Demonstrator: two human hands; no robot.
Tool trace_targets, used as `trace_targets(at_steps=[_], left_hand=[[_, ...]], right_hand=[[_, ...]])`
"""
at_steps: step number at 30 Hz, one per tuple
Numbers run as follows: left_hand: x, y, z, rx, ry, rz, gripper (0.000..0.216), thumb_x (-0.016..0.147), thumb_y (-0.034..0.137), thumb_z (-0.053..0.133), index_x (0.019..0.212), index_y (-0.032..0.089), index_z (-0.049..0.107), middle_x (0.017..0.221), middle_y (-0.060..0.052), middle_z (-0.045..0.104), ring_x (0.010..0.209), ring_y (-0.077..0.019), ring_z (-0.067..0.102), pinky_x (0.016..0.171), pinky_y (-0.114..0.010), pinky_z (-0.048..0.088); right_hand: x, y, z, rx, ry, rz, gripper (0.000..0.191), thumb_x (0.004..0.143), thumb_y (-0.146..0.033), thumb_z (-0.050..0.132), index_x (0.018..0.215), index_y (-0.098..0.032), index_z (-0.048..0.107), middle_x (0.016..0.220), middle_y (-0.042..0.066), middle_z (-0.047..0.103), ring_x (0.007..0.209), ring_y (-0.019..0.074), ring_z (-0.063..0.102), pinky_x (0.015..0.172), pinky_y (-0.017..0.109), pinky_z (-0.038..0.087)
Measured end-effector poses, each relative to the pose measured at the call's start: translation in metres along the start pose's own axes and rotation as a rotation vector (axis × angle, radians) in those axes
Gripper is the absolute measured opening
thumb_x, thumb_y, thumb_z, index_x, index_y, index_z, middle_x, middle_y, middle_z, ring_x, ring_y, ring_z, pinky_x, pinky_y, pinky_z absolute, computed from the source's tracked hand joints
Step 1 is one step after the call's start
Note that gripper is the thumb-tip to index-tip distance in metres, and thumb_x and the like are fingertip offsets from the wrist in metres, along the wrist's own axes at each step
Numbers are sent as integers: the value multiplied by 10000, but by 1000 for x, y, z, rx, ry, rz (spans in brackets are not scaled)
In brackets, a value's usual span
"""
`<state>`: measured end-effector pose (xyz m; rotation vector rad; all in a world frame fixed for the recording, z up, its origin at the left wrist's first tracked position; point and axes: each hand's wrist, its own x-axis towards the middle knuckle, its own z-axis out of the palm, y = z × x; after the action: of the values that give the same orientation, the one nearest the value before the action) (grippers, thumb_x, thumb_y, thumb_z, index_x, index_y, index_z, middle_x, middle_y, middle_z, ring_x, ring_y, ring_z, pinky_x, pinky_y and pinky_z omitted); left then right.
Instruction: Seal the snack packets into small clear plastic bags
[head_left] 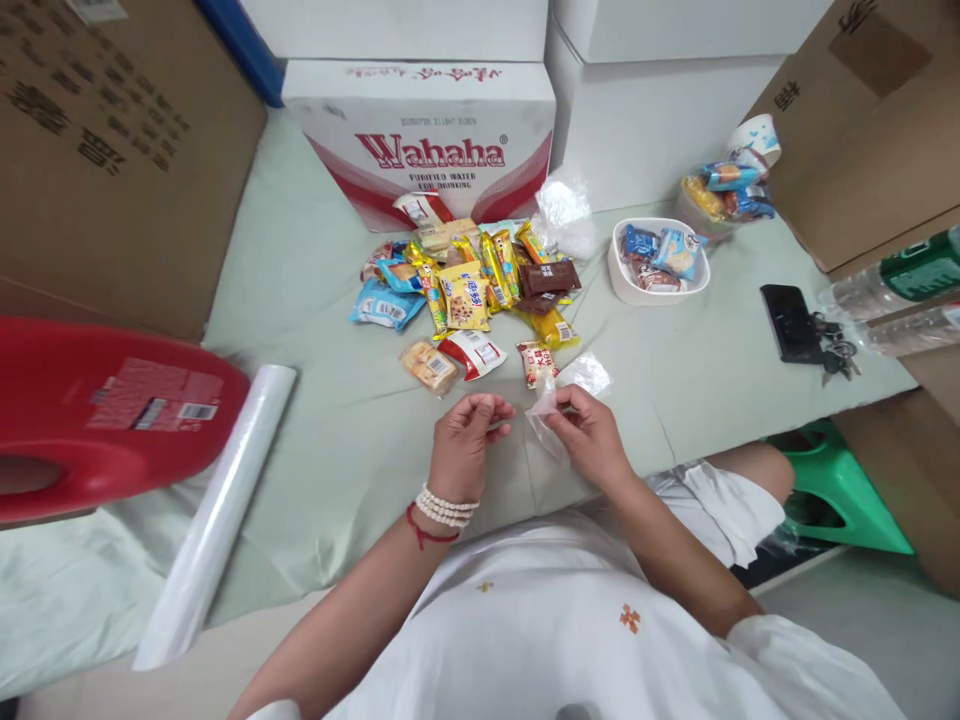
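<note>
Between the thumb and fingers of my right hand (pixel 592 435) is a small clear plastic bag (pixel 549 430), hanging crumpled over the cloth. My left hand (pixel 466 440) is beside it, thumb and fingers curled together; whatever they hold, if anything, cannot be made out. Just beyond my fingers lie a wrapped cracker pack (pixel 428 367), a red and white snack packet (pixel 472 354) and a small cream and red packet (pixel 538 364). Another clear plastic bag (pixel 586 376) lies by my right fingers. Farther back, several wrapped snacks (pixel 466 296) form a pile.
A white tub (pixel 660 292) and a clear container (pixel 701 212) hold snacks at right. A phone (pixel 787 322), keys (pixel 838 350) and bottles (pixel 900 280) lie farther right. A Wahaha carton (pixel 427 130) stands behind. At left are a plastic roll (pixel 217 515) and a red jug (pixel 112 400).
</note>
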<state>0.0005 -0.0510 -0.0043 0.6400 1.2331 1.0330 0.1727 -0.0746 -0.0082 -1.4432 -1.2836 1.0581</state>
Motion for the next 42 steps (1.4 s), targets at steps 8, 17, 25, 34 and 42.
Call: trace_targets(at_steps=[8,17,25,34,42], left_hand=[[-2,-5,6,171,-227,35,343,684,454,883,791,165,734,774,-8,701,723,-131,593,728,-264,478],[3,-4,-13,1,-125,-60,415,603,479,929,752,168,696,686,31,641,653,-98,535,674,-244,443],[-2,-5,-12,8,-124,-40,453,592,499,943,739,160,680,673,26,654,644,-93,536,660,-236,443],[-16,8,-45,-167,13,-15,430,592,420,965,761,223,623,885,16,694,835,-148,643,810,-318,574],[-69,35,-113,910,-630,-428,326,758,516,765,661,214,689,545,29,573,479,-127,484,490,-236,336]], right_hand=[[-1,-2,-7,130,-34,138,209,840,-418,750,847,-210,733,807,5,673,721,149,585,664,269,462],[-2,-1,-27,176,-53,136,319,869,-530,739,877,-217,681,877,19,661,737,144,578,677,272,486],[-4,0,-15,214,-37,121,280,877,-482,747,840,-219,659,771,-7,612,703,138,547,661,261,477],[-6,16,-35,615,166,270,380,796,-501,835,884,-263,553,813,-30,608,742,134,627,712,294,616],[-1,16,-32,601,179,229,362,776,-487,840,859,-258,573,820,-28,578,744,121,578,736,273,595]])
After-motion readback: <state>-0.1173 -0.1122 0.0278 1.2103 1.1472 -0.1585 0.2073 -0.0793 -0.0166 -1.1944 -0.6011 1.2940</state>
